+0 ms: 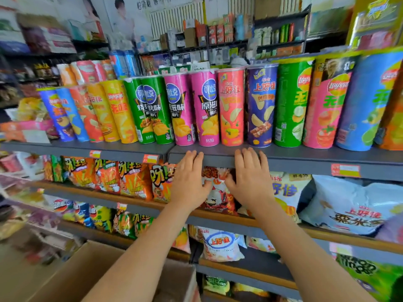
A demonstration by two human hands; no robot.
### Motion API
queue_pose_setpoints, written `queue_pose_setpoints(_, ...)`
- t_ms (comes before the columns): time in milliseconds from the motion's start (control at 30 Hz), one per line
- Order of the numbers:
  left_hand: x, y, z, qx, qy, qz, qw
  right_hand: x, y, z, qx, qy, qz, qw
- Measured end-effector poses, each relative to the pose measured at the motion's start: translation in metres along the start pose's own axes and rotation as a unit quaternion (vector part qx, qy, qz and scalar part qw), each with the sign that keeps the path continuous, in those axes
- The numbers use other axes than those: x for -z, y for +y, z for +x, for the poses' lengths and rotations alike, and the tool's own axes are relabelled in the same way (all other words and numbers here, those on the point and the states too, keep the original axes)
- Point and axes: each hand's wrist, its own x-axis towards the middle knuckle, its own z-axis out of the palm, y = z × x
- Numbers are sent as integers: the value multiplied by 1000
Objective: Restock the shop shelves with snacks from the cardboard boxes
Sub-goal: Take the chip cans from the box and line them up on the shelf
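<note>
Your left hand [189, 182] and right hand [250, 182], flat and apart, flank a red bag [218, 192]; shelf edge [218, 159] overhangs, box [87, 275] below.

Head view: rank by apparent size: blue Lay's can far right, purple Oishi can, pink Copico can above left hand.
1. blue Lay's can, largest, though the wide-angle lens stretches the frame edge.
2-3. purple Oishi can and pink Copico can look alike; no ranking.
</note>
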Motion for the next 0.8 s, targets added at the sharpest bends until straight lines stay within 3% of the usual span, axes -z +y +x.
queue_pose_setpoints(200, 24, -7, 5, -25, -74, 7, 997, 12, -7, 0, -31, -45, 7, 998)
queue_pose_setpoints(267, 43, -20, 10, -49, -107, -37, 992, 15, -11, 5, -57, -51, -2, 997)
queue_pose_setpoints(367, 74, -65, 15, -67, -97, -71, 990, 17, -37, 19, -95, -36, 2, 995)
queue_pose_setpoints(467, 91, -126, 14, -61, -85, -64, 992, 10, -91, 36, -65, -32, 21, 997)
queue_pose_setpoints(633, 93, -212, 28, -72, -83, -129, 986, -6, -176, 72, -88, -97, 29, 991)
queue_pose_setpoints(800, 86, -240, 50, -111, -94, -171, 974, -15, -201, 101, -163, -154, -37, 974)
